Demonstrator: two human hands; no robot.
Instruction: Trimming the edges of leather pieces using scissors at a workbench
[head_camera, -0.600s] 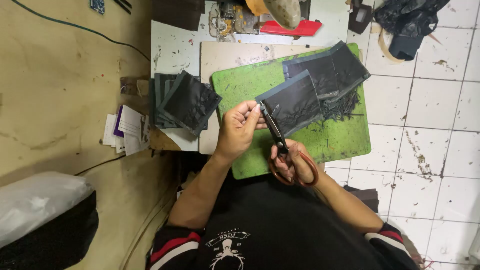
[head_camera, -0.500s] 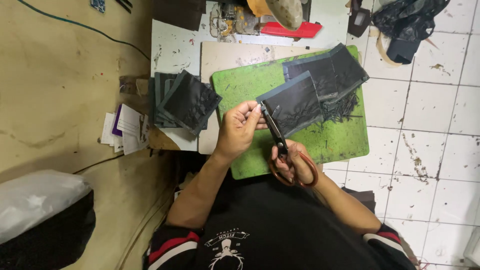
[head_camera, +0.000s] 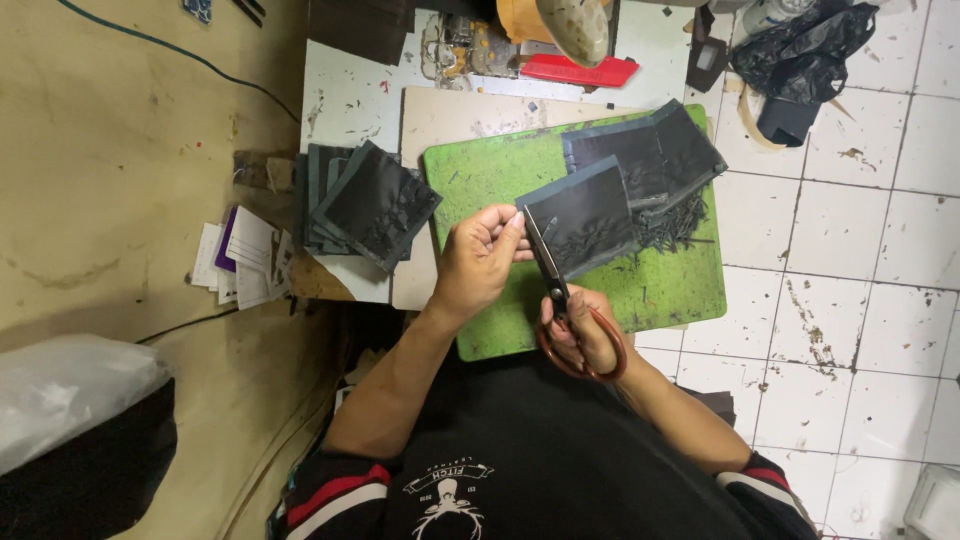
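My left hand (head_camera: 478, 262) pinches the near left edge of a dark square piece of material (head_camera: 585, 218) and holds it above a green cutting mat (head_camera: 480, 185). In my right hand (head_camera: 580, 330) are scissors (head_camera: 560, 300) with reddish-brown handles. Their blades point away from me and run along the piece's left edge, right beside my left fingertips. Thin dark offcuts (head_camera: 675, 222) lie on the mat to the right of the piece.
A pile of similar dark squares (head_camera: 655, 155) lies at the mat's far right. Another stack of dark squares (head_camera: 365, 205) sits left of the mat on a white worktop (head_camera: 350, 100). Papers (head_camera: 245, 258) lie further left. A red tool (head_camera: 575, 70) and a black bag (head_camera: 800, 50) are at the back.
The hands, scissors and dark piece have hardly moved; the scissor blades stay along the piece's left edge.
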